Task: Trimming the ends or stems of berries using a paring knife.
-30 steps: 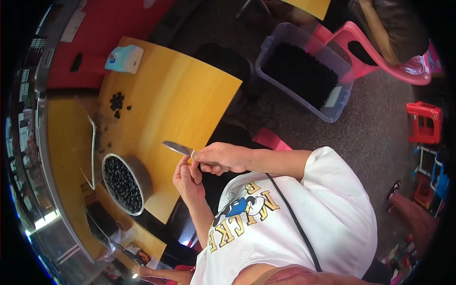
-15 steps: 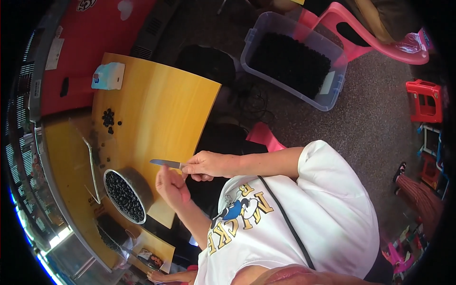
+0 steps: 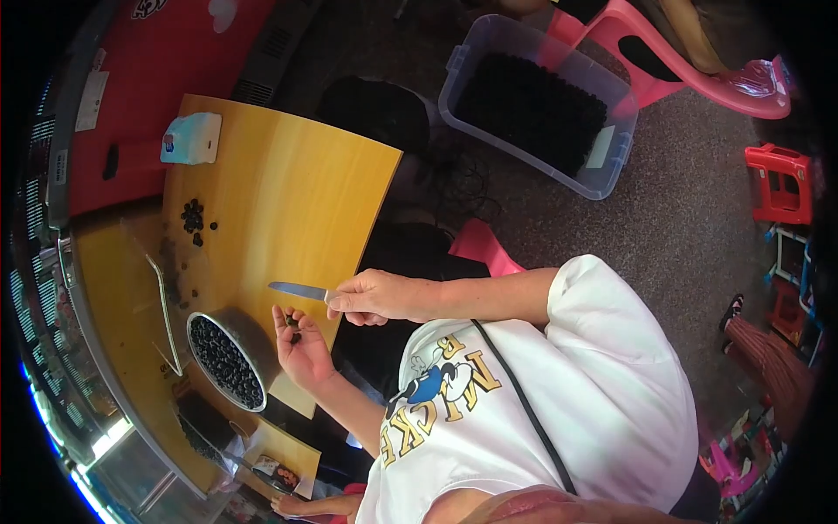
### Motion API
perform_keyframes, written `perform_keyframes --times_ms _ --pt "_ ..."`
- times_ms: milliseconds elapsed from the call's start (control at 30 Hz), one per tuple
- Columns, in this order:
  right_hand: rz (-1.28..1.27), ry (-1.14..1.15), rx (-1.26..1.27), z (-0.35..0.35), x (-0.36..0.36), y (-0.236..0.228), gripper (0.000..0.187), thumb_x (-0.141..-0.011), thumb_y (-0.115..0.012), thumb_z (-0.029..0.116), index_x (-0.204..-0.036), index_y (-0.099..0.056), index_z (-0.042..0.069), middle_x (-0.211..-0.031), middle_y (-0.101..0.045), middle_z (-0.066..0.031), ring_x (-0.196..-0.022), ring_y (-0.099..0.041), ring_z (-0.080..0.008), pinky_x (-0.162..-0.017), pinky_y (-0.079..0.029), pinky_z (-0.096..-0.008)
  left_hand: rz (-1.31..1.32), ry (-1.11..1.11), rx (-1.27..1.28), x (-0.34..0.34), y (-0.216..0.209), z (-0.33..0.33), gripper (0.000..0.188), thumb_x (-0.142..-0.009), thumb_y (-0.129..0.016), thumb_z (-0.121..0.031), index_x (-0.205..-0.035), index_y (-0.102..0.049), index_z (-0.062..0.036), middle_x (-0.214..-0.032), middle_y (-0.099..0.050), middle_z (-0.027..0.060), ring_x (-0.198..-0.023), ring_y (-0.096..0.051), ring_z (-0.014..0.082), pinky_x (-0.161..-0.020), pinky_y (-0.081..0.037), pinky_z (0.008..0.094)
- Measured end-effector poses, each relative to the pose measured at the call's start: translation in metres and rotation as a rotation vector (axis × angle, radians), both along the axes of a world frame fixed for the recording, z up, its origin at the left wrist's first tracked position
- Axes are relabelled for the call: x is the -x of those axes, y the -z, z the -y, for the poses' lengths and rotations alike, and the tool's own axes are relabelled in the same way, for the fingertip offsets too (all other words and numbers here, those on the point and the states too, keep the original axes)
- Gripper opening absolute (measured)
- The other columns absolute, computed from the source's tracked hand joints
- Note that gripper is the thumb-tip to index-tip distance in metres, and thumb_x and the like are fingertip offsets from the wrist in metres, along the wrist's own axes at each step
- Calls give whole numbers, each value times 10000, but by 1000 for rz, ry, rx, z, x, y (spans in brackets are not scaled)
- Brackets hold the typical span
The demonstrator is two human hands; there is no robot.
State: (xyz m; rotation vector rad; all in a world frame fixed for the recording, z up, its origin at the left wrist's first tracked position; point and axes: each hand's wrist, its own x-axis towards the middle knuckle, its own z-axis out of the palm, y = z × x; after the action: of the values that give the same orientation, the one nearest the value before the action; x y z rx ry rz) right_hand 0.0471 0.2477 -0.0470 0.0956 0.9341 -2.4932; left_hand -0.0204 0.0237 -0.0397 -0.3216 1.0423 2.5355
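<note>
My right hand [image 3: 371,297] is closed round the handle of a knife [image 3: 301,289], its blade pointing left over the table edge. Just below it, my left hand [image 3: 303,351] is turned palm up with its fingers partly curled. Small dark pieces [image 3: 295,336] rest on those fingers; they seem to be split or cut bits, too small to name surely. Left of that hand a metal bowl [image 3: 258,349] holds many small, round, black fruit-like pieces [image 3: 225,362]. Several loose black pieces [image 3: 193,216] lie on the wooden table [image 3: 301,175] further up.
A tissue pack [image 3: 191,138] sits at the table's far corner. On the floor a clear plastic tub [image 3: 532,166] holds a heap of black pieces, beside a pink chair [image 3: 646,52]. A red stool [image 3: 779,185] stands right. Another person's arm [image 3: 319,506] shows at the bottom.
My left hand has drawn away from the knife and turned palm up, showing the dark pieces. My right hand has kept hold of the knife, moved slightly up and left.
</note>
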Motion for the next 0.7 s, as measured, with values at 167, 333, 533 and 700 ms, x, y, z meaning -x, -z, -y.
perform_keyframes --times_ms 167,333,533,700 --pt "2 24 10 -2 1 1 313 -971 -519 301 -949 -617 5 -657 -480 16 -530 -376 -56 -450 -274 -208 14 -71 -57 0 10 9 419 -886 -438 94 -1304 -405 87 -1254 -503 242 -1147 -537 300 -1009 -478 349" --pt "51 -18 34 0 3 4 304 -983 -507 295 -995 -610 9 -658 -478 20 -532 -378 -42 -458 -278 -193 -6 -134 32 -7 5 5 347 -939 -465 38 -1283 -445 81 -1288 -504 250 -1175 -549 288 -974 -515 314" --pt "126 -9 6 -6 9 -1 245 -977 -504 244 -1009 -603 22 -672 -480 25 -524 -351 -36 -450 -244 -184 -64 -95 93 -12 -15 0 246 -933 -521 -6 -1168 -546 62 -1154 -598 195 -1023 -621 239 -889 -546 295" --pt "136 11 -92 -8 7 -8 241 -979 -489 239 -997 -598 25 -662 -478 24 -513 -344 -31 -451 -243 -178 -79 -79 22 2 -59 10 270 -897 -517 34 -1164 -555 55 -1142 -591 183 -983 -606 228 -850 -551 288"
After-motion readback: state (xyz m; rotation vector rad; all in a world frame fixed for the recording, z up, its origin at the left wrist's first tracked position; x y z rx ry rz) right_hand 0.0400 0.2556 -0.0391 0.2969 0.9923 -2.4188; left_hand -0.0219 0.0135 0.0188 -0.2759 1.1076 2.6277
